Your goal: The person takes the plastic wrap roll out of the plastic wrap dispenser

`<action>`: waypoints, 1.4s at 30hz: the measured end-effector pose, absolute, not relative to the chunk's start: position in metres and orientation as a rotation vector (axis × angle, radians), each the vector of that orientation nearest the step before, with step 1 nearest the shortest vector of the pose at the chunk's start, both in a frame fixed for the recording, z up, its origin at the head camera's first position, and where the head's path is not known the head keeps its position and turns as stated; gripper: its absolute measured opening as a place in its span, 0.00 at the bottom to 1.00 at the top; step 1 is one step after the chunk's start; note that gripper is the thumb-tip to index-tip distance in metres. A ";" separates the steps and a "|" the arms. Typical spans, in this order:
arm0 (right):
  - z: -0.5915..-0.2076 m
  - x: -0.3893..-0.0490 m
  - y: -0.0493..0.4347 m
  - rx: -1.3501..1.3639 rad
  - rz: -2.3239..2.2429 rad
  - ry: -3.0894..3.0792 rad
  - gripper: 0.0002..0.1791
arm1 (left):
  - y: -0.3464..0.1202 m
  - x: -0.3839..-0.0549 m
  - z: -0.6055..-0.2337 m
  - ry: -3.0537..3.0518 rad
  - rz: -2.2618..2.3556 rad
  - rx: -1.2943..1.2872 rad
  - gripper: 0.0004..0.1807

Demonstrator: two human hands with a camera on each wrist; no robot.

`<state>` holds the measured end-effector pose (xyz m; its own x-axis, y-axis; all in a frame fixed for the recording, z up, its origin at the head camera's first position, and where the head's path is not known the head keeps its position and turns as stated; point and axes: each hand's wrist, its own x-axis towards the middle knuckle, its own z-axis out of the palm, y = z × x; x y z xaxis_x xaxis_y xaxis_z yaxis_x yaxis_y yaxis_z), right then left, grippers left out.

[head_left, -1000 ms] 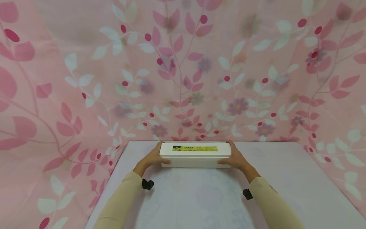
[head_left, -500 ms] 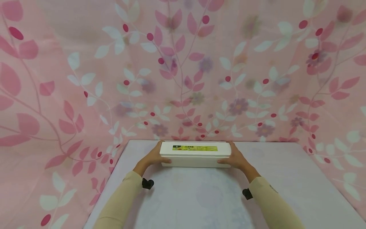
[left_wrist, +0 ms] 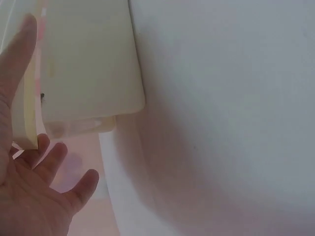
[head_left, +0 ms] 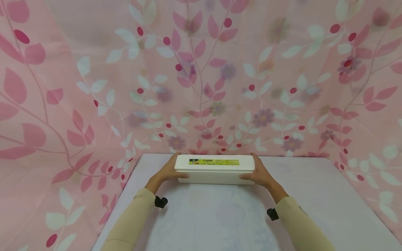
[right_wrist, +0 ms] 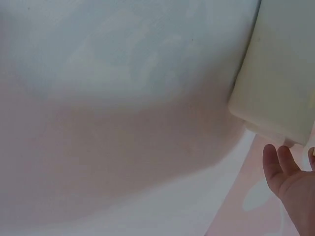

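A long white plastic box (head_left: 216, 178) stands at the back of the table. Its white lid (head_left: 216, 168) carries a yellow-green printed label (head_left: 216, 162). My left hand (head_left: 169, 171) holds the lid's left end, thumb along the front edge and fingers around the end. At the opposite end, my right hand (head_left: 260, 172) grips the lid likewise. In the left wrist view a narrow gap with pink showing through separates the lid (left_wrist: 30, 108) from the box body (left_wrist: 93, 59). The right wrist view has only part of the right hand (right_wrist: 295, 189) below the box's end (right_wrist: 275, 73). The box's inside is hidden.
A pale cloth covers the table (head_left: 216, 216). Pink floral curtain (head_left: 201, 87) hangs behind it and on both sides, close to the back edge. Black wrist mounts (head_left: 161, 202) sit under both sleeves.
The lid looks slightly raised from the box body, with both hands rising a little along with it. The head view has shifted slightly.
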<state>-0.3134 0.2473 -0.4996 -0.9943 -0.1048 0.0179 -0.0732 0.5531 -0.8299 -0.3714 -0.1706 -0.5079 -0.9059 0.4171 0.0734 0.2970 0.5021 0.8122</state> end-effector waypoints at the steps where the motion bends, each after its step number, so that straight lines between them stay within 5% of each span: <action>1: -0.498 -0.313 0.247 -0.176 -1.457 2.754 0.71 | -0.171 -0.371 -0.507 2.621 1.373 0.631 0.63; 14: -0.486 -0.306 0.250 -0.231 -1.339 2.883 0.70 | -0.171 -0.359 -0.500 2.658 1.469 0.635 0.65; 22: -0.470 -0.299 0.251 -0.360 -1.273 2.962 0.60 | -0.171 -0.355 -0.491 2.658 1.504 0.661 0.63; 30: -0.464 -0.294 0.249 -0.344 -1.315 2.913 0.64 | -0.179 -0.349 -0.483 2.684 1.464 0.683 0.68; 42: -0.454 -0.282 0.246 -0.418 -1.300 2.928 0.62 | -0.194 -0.339 -0.472 2.739 1.325 0.804 0.62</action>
<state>-0.2819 0.2459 -0.4541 -0.9626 -0.1983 0.1846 -0.2699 0.6434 -0.7164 -0.3387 -0.1939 -0.4716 -0.8694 0.4426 0.2199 0.4471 0.5147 0.7316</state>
